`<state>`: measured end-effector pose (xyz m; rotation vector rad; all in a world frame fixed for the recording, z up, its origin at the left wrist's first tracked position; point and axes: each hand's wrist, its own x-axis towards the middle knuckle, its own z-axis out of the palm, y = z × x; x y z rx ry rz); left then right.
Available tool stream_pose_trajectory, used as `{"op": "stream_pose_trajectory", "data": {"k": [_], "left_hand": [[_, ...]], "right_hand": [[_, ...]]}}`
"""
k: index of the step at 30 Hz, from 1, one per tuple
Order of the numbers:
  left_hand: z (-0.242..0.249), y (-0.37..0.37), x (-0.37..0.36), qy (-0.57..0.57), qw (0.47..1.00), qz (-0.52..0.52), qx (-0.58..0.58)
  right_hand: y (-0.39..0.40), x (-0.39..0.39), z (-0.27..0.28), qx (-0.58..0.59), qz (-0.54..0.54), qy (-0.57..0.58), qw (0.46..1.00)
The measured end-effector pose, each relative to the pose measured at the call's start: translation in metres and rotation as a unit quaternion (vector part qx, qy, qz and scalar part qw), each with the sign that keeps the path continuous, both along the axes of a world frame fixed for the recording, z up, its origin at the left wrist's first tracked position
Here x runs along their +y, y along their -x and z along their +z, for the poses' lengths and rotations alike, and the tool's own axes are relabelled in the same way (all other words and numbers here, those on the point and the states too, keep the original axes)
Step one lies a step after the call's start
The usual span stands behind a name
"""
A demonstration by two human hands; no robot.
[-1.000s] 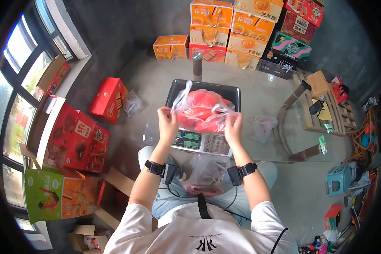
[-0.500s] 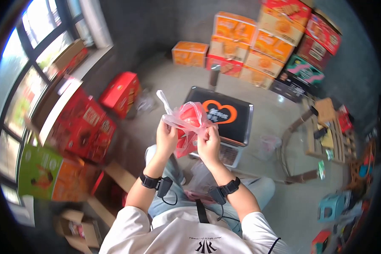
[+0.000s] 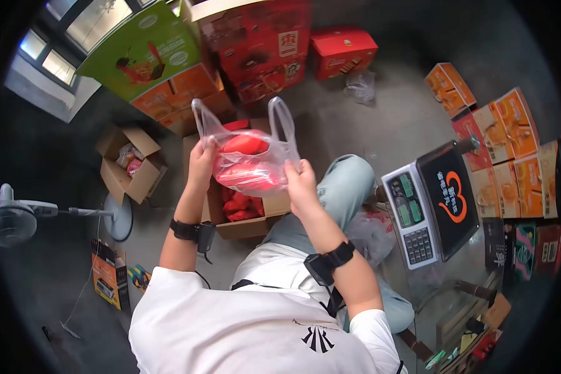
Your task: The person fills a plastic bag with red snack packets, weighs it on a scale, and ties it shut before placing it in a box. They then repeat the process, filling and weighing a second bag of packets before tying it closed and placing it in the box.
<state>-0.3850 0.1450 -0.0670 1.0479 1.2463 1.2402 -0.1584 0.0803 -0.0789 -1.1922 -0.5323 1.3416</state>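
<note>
A see-through plastic bag [image 3: 274,151] with red packets [image 3: 246,177] inside hangs between my hands, its two handle loops standing up. My left hand [image 3: 201,163] is closed on the bag's left side. On the opposite side, my right hand [image 3: 301,184] pinches the bag's edge. Below the bag is an open cardboard box [image 3: 243,230] holding more red packets [image 3: 240,207]; the bag partly covers it.
To the right stands a digital scale [image 3: 417,212] with a dark platform. Behind are a red carton [image 3: 262,50], a green carton [image 3: 143,56] and stacked orange boxes [image 3: 511,124]. At left are a small open box [image 3: 134,181] and a standing fan [image 3: 19,215].
My view and body have turned left, from facing the scale to the open cardboard box. The bag, gathered before, is now spread wider between my hands, with both loops showing.
</note>
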Motion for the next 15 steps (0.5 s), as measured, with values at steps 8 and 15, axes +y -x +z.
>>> {"op": "stream_pose_trajectory", "data": {"k": [8, 15], "left_hand": [[-0.195, 0.112, -0.027, 0.322, 0.938, 0.081, -0.096], [-0.272, 0.08, -0.071, 0.405, 0.878, 0.205, 0.153]], "right_hand": [[0.083, 0.001, -0.064, 0.012, 0.203, 0.285, 0.937], [0.105, -0.004, -0.119, 0.089, 0.147, 0.359, 0.917]]}}
